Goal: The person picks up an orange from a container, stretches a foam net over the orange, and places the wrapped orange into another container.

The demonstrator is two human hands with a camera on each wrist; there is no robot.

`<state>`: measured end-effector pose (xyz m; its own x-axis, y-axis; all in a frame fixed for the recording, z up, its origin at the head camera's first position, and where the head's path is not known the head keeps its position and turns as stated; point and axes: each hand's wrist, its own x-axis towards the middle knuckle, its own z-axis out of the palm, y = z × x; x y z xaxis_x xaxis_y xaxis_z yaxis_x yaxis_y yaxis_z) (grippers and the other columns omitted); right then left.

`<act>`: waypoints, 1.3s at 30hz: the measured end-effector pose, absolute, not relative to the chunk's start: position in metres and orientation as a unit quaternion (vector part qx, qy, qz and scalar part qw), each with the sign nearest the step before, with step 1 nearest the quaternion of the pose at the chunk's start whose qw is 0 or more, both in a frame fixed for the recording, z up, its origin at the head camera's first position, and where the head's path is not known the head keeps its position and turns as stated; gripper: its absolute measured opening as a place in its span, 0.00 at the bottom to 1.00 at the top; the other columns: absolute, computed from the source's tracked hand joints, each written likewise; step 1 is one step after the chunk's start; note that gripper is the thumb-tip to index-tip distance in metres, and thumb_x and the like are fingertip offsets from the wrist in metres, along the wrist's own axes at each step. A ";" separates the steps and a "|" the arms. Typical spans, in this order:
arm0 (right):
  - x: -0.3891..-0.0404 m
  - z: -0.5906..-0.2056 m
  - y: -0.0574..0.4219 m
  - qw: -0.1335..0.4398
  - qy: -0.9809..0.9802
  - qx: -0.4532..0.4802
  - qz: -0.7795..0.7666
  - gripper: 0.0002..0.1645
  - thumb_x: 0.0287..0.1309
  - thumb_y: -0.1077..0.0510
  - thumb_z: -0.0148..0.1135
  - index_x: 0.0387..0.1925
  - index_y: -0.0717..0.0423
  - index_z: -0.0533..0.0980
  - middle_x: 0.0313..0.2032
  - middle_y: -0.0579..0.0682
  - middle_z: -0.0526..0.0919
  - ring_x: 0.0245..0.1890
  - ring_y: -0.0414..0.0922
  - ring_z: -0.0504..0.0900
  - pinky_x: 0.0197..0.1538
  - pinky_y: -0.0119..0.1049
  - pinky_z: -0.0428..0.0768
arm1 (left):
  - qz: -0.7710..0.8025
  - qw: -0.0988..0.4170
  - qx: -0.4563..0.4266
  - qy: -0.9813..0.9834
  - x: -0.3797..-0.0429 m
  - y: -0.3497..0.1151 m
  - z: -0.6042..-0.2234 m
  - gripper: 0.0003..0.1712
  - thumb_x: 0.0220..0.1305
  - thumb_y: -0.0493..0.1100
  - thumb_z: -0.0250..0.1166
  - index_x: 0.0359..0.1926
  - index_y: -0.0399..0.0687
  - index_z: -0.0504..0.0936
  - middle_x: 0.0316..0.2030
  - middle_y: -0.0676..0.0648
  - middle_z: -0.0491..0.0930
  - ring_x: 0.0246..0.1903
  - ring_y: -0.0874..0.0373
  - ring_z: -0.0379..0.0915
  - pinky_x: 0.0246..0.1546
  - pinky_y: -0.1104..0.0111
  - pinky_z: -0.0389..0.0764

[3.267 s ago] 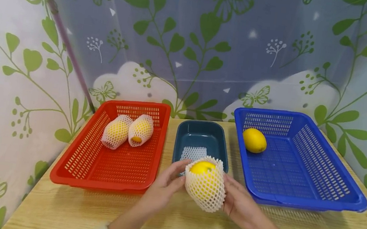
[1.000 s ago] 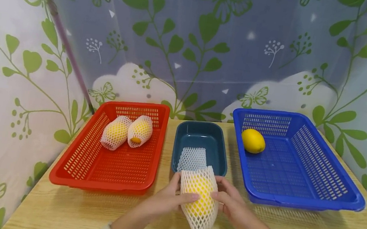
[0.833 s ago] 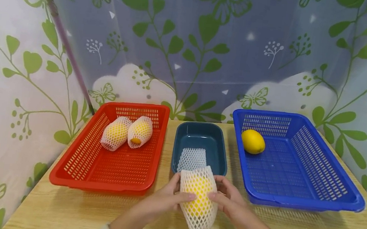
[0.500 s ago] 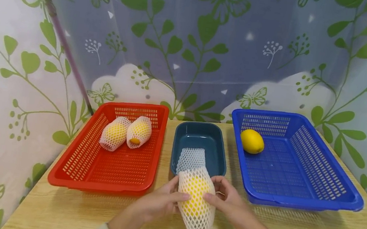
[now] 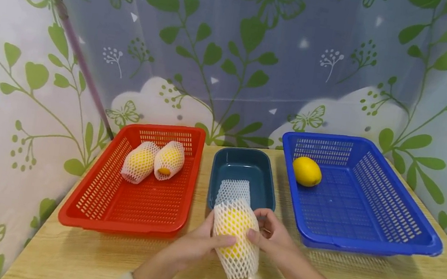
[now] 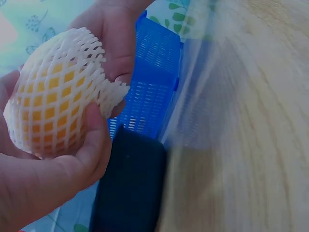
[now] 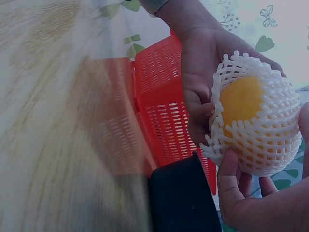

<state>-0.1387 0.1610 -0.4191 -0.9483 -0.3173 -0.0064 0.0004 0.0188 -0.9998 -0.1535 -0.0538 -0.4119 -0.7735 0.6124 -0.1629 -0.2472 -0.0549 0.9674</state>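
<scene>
A yellow lemon (image 5: 234, 221) in a white foam net sleeve (image 5: 239, 266) is held above the table, in front of the small teal tray. My left hand (image 5: 194, 249) grips its left side, with the thumb across the netting. On the other side my right hand (image 5: 279, 246) pinches the sleeve between thumb and fingers. The right wrist view shows a broad bare patch of the lemon (image 7: 241, 99) through the sleeve's open end. In the left wrist view the netting (image 6: 53, 101) covers the side facing that camera.
In the red basket (image 5: 123, 226) at left lie two netted yellow fruits (image 5: 141, 161). The teal tray (image 5: 247, 154) holds a flat foam net (image 5: 234, 192). A bare lemon (image 5: 307, 172) sits in the blue basket (image 5: 374, 246) at right. Patterned cloth hangs behind the wooden table (image 5: 76, 261).
At 3.3 seconds ago the lemon's bare upper end showed in the head view; now netting covers it. Both thumbs have come onto the front. Over the last second the bundle shifted slightly left.
</scene>
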 end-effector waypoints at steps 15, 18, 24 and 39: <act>-0.156 -0.390 0.124 0.040 0.651 -0.071 -0.755 0.17 0.76 0.54 0.41 0.54 0.64 0.64 0.40 0.56 0.72 0.37 0.45 0.78 0.42 0.34 0.81 | 0.678 0.181 0.131 0.700 -0.160 -0.085 -0.358 0.43 0.64 0.40 0.57 0.73 0.49 0.44 0.57 0.37 0.68 0.48 0.53 0.74 0.54 0.63 0.76; -0.161 -0.390 0.114 0.010 0.683 -0.081 -0.726 0.13 0.73 0.59 0.47 0.53 0.63 0.67 0.41 0.59 0.74 0.40 0.50 0.79 0.45 0.38 0.82 | 0.679 0.167 0.126 0.704 -0.166 -0.103 -0.350 0.41 0.64 0.40 0.56 0.73 0.49 0.45 0.58 0.38 0.68 0.49 0.54 0.75 0.55 0.64 0.76; -0.172 -0.390 0.097 -0.036 0.763 -0.131 -0.632 0.20 0.64 0.57 0.62 0.55 0.57 0.71 0.47 0.53 0.77 0.50 0.49 0.77 0.55 0.45 0.78 | 0.677 0.126 0.129 0.714 -0.182 -0.144 -0.341 0.38 0.69 0.41 0.51 0.73 0.44 0.44 0.56 0.41 0.67 0.51 0.59 0.74 0.53 0.68 0.76; -0.192 -0.387 0.043 0.007 0.904 -0.236 -0.356 0.58 0.51 0.25 0.60 0.74 0.49 0.54 0.76 0.48 0.47 0.74 0.53 0.49 0.68 0.61 0.58 | 0.428 0.043 0.000 0.903 -0.229 -0.233 -0.362 0.50 0.65 0.61 0.60 0.72 0.37 0.45 0.59 0.34 0.65 0.53 0.45 0.68 0.50 0.57 0.77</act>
<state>-0.1921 0.0426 -0.3874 -0.8881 -0.4325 0.1560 -0.4226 0.6342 -0.6475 -0.2292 -0.2330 -0.3624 -0.9964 0.0373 -0.0767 -0.0358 0.6336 0.7729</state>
